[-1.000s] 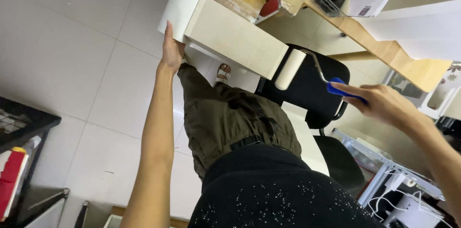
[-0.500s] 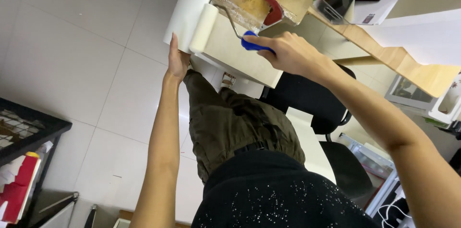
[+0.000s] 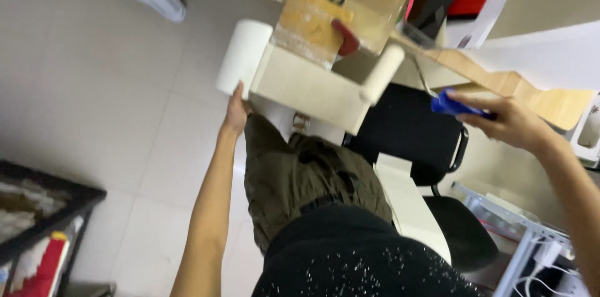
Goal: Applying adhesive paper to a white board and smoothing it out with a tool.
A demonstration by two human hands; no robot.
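My left hand (image 3: 235, 111) steadies the white paper roll (image 3: 244, 58) against the cream board (image 3: 309, 87). My right hand (image 3: 503, 123) grips the blue-handled roller (image 3: 431, 87) at its far end, pass nearly finished.

Bright even indoor light, soft shadows, motion blur throughout, tilted view, edges smeared

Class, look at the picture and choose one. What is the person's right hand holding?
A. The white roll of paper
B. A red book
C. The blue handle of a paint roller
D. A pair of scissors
C: the right hand grips the blue handle of the paint roller, whose pale sleeve rests at the end of the cream board; the left hand steadies the other end by the white roll.
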